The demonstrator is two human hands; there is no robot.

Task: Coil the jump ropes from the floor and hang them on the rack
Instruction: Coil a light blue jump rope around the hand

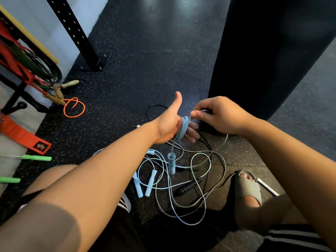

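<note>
My left hand (pixel 170 124) is held out with the thumb up, and several turns of a pale blue jump rope (pixel 183 129) are wound round its palm. One blue-grey handle (pixel 171 163) dangles from that coil. My right hand (pixel 218 115) pinches the same rope just right of the coil. Below my hands a tangle of light blue, grey and black ropes (pixel 192 180) lies on the dark speckled floor, with two light blue handles (pixel 144 186) and a black handle (pixel 187 188) among them.
A rack (pixel 20 70) with red and green bands stands at the far left, wooden handles and an orange rope (pixel 74 107) at its foot. Green handles (pixel 37 158) lie left. A black upright post (pixel 76 33) and a dark punching bag (pixel 269 51) rise behind. My sandalled foot (pixel 248 190) is at lower right.
</note>
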